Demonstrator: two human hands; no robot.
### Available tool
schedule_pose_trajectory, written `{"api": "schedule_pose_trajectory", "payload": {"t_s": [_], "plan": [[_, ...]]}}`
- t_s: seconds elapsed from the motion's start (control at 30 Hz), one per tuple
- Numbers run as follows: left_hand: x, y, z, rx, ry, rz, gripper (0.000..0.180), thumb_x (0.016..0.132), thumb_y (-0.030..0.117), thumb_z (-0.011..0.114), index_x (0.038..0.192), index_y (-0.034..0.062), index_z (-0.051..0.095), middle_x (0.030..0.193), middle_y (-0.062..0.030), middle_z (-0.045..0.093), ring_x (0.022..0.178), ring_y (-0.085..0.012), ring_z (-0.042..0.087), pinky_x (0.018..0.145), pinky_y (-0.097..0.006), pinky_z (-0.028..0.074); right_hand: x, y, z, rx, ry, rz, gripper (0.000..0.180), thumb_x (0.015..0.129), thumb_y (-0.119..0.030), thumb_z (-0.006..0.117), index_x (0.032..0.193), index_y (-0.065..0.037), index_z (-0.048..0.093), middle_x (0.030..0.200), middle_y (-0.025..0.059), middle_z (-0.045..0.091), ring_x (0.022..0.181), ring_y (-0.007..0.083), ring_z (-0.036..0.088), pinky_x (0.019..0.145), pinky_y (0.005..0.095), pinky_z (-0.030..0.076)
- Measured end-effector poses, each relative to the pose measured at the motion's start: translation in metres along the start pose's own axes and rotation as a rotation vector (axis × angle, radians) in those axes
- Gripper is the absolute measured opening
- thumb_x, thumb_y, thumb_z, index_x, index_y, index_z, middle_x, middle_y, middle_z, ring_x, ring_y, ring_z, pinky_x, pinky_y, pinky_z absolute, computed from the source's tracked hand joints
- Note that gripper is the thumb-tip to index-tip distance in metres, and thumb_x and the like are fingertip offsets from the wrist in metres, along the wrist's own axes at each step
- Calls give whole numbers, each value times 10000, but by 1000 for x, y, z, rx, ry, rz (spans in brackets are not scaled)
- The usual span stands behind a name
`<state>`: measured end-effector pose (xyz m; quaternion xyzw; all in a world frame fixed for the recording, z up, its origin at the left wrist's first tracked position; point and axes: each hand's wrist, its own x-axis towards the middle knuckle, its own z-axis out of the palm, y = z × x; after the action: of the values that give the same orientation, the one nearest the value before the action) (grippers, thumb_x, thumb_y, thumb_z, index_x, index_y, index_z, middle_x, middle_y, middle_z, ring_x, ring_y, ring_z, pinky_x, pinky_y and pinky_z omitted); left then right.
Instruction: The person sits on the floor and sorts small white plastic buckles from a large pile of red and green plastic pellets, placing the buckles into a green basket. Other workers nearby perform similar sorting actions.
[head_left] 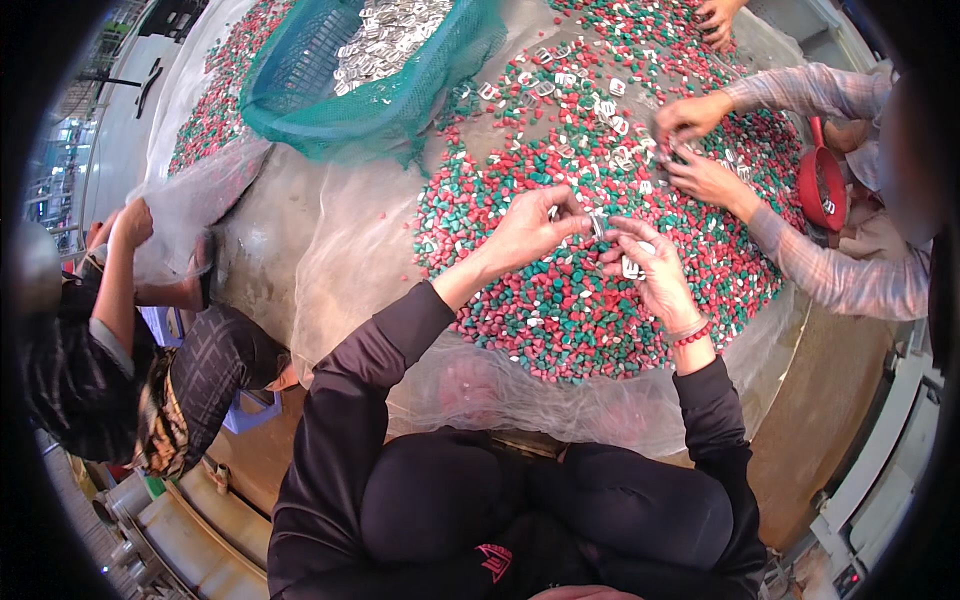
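Note:
Over a spread of small red, green and white pebble-like pieces [560,310], my two hands are close together. My left hand [532,230] pinches a small silvery buckle-like piece [599,224] between thumb and fingertips. At the other side of that piece are the fingertips of my right hand [662,282]. Tucked in the right hand's curled fingers is a white buckle [632,267] with slots; whether others lie behind it is hidden. More flat pale buckles [618,124] lie loose on the pebbles beyond my hands.
A teal basket [290,75] draped with green netting holds a heap of pale buckles [390,40]. Sheer mesh cloth [350,250] lies beneath the pebbles. At right, a co-worker's hands [700,150] work near a red scoop [822,185]. Another person at left grips the mesh [200,195].

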<state>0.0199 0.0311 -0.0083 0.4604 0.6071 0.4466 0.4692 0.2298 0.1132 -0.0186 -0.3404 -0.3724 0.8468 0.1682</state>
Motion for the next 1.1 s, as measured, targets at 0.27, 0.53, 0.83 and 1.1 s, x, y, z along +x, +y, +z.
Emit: {"api": "schedule_pose_trajectory", "payload": {"t_s": [0.27,0.53,0.83,1.1], "plan": [[-4,-5,-9,-237,-74,-420,240,842,231,671,934,20,602,666,-13,553,573,-73,527,460,-230,386,7,2,24,-303,-74,-81,429,938,-139,586,1324,21,492,1080,121,624,803,163,667,632,275,565],[-8,2,6,-58,-78,-101,350,825,134,612,1140,31,501,803,-68,586,758,-146,585,659,-309,472,4,-2,23,-560,44,-90,256,930,-59,543,1170,-17,622,809,64,648,565,98,591,506,223,469],[-12,10,15,133,-96,7,228,829,142,548,1021,32,605,749,-66,595,667,-144,572,573,-316,450,-2,-1,30,-1266,-1,-550,48,804,-15,651,842,13,657,826,149,572,739,323,587,660,391,477],[-8,19,-4,-87,-266,-162,241,861,143,623,1052,14,691,875,-54,691,786,-93,624,692,-273,509,-9,-28,17,-636,-85,78,197,909,-177,632,901,11,690,713,-21,549,551,49,469,461,214,329]]}}
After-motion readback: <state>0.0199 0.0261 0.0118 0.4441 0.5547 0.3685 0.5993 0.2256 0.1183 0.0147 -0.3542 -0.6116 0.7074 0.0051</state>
